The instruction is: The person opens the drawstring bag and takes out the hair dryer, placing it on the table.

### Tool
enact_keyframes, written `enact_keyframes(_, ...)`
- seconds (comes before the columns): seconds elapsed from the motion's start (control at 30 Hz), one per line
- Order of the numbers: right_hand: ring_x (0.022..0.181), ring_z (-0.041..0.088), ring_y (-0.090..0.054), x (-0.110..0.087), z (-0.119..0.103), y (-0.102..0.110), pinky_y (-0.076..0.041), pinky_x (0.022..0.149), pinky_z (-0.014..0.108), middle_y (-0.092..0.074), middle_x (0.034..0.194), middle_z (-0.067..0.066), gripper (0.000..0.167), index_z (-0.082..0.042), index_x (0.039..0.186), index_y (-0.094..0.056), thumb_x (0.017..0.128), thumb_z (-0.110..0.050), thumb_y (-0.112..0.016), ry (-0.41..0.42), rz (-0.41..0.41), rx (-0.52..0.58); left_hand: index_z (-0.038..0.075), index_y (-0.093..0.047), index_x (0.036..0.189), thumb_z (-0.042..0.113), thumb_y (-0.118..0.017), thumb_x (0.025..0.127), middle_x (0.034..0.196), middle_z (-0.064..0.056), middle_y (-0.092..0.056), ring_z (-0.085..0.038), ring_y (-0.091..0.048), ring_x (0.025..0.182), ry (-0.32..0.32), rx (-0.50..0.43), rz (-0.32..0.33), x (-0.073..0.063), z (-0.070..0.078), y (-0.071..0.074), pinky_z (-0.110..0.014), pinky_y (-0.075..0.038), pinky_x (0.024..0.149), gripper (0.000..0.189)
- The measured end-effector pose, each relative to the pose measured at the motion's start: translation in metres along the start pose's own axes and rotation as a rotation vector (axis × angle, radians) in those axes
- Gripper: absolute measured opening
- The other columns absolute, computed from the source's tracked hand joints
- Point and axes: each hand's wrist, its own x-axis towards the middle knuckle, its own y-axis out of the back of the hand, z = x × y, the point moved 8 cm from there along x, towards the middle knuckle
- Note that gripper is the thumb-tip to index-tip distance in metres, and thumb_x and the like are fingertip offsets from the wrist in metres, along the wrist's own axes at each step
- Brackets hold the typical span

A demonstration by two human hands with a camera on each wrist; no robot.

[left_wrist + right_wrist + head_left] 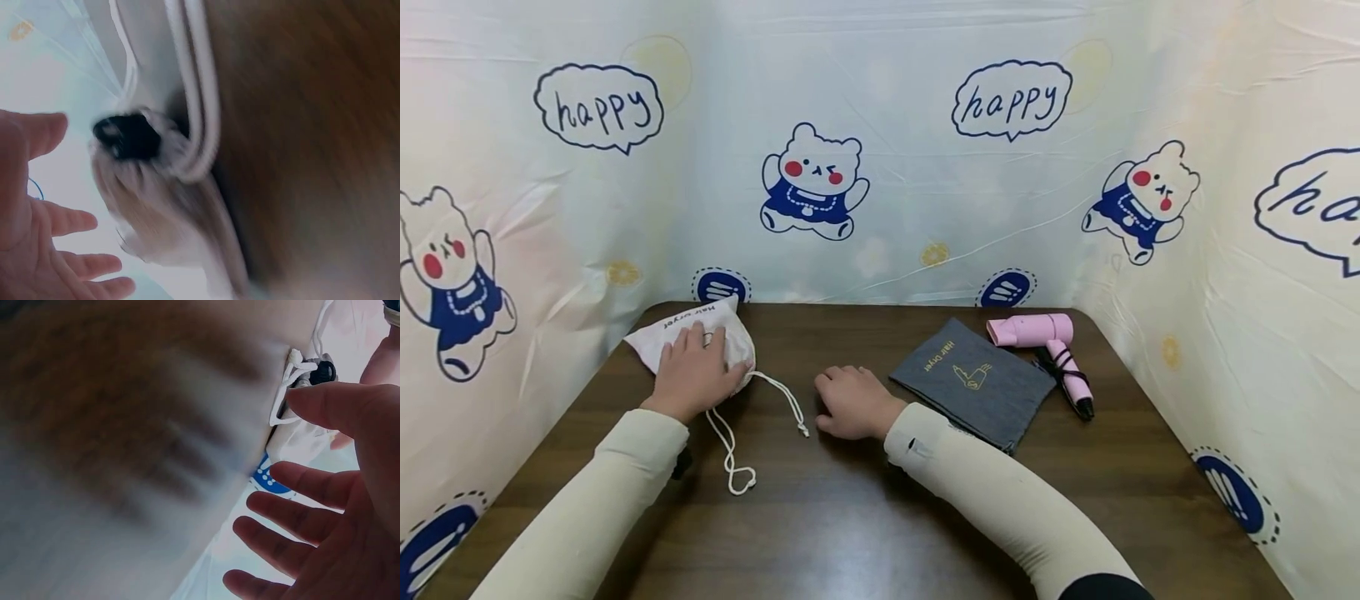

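A white drawstring bag [658, 337] marked "Hair Dryer" lies at the back left of the table, its two white cords [786, 398] trailing toward the middle. My left hand [688, 379] is over the bag with extended, spread fingers. In the left wrist view, something black [128, 139] shows in the gathered mouth of the bag [156, 219], and the left hand [37, 237] is beside it, gripping nothing. My right hand [853, 402] is at the middle of the table, right of the cords. Its fingers [287, 547] look relaxed and empty in the right wrist view.
A grey pouch [928, 367] with a gold "Hair Dryer" print lies flat on the right. Behind and beside it rests a pink hair dryer [1030, 331], black cord [1062, 372] around its handle. A printed curtain [902, 92] surrounds the brown table [850, 517].
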Motion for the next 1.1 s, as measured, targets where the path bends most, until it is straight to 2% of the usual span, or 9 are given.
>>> enact_keyframes(0.17,0.129,0.024,-0.06,0.004,-0.005,0.001,-0.047,0.107,0.048,-0.06,0.141,0.002,0.048,-0.019,0.135,-0.06,0.098,-0.048,-0.064,0.004,0.026,-0.005,-0.006,-0.035,0.153,0.053,-0.044,0.105,0.154,-0.044,-0.024,-0.065,-0.025,0.138,0.044,-0.006,0.025,-0.003,-0.022,0.004,-0.079,-0.021,0.107,0.077)
enact_keyframes(0.33,0.12,0.023,-0.063,0.009,-0.011,0.003,-0.051,0.099,0.045,-0.063,0.132,0.001,0.036,-0.02,0.121,-0.062,0.097,-0.047,-0.064,0.03,0.072,-0.007,-0.004,-0.033,0.154,0.054,-0.031,0.108,0.147,-0.046,-0.029,-0.068,-0.034,0.128,0.1,-0.019,0.009,-0.005,-0.043,0.006,-0.079,-0.028,0.101,0.075)
enact_keyframes(0.43,0.12,0.022,-0.063,0.012,-0.014,0.004,-0.051,0.098,0.044,-0.062,0.133,0.0,0.035,-0.021,0.12,-0.061,0.097,-0.047,-0.064,0.036,0.08,-0.004,-0.004,-0.033,0.152,0.053,-0.029,0.108,0.138,-0.046,-0.036,-0.068,-0.042,0.12,0.116,-0.019,0.005,-0.007,-0.052,0.007,-0.078,-0.036,0.092,0.072)
enact_keyframes(0.57,0.122,0.022,-0.062,0.018,-0.016,0.003,-0.051,0.1,0.045,-0.061,0.136,0.001,0.036,-0.021,0.12,-0.06,0.097,-0.048,-0.064,0.036,0.089,0.0,-0.004,-0.031,0.151,0.056,-0.026,0.107,0.135,-0.046,-0.038,-0.068,-0.045,0.116,0.132,-0.031,-0.038,-0.009,-0.062,0.004,-0.077,-0.039,0.086,0.074)
enact_keyframes(0.7,0.118,0.021,-0.064,0.02,-0.015,0.005,-0.052,0.096,0.043,-0.061,0.135,0.001,0.034,-0.021,0.116,-0.06,0.097,-0.048,-0.065,0.039,0.095,0.008,0.001,-0.034,0.147,0.06,-0.022,0.106,0.134,-0.043,-0.039,-0.067,-0.047,0.116,0.144,-0.057,-0.081,-0.007,-0.065,-0.001,-0.078,-0.039,0.084,0.073)
enact_keyframes(0.83,0.113,0.02,-0.065,0.024,-0.016,0.008,-0.054,0.092,0.04,-0.061,0.135,0.002,0.032,-0.021,0.116,-0.06,0.097,-0.046,-0.065,0.029,0.082,0.03,0.005,-0.034,0.153,0.064,-0.021,0.105,0.14,-0.042,-0.039,-0.066,-0.046,0.119,0.133,-0.054,-0.109,-0.003,-0.063,-0.004,-0.08,-0.037,0.087,0.077)
enact_keyframes(0.93,0.111,0.019,-0.064,0.03,-0.02,0.009,-0.054,0.09,0.038,-0.061,0.135,0.002,0.033,-0.02,0.119,-0.059,0.098,-0.045,-0.064,0.031,0.071,0.042,0.004,-0.03,0.158,0.066,-0.022,0.104,0.144,-0.043,-0.036,-0.066,-0.044,0.123,0.126,-0.04,-0.128,-0.003,-0.063,-0.007,-0.081,-0.036,0.091,0.082)
enact_keyframes(1.1,0.113,0.019,-0.064,0.041,-0.028,0.012,-0.054,0.09,0.037,-0.06,0.138,0.001,0.039,-0.02,0.127,-0.059,0.099,-0.047,-0.062,0.038,0.063,0.043,0.001,-0.03,0.158,0.066,-0.027,0.104,0.145,-0.044,-0.034,-0.066,-0.042,0.124,0.128,-0.036,-0.147,-0.006,-0.064,-0.008,-0.081,-0.035,0.093,0.085)
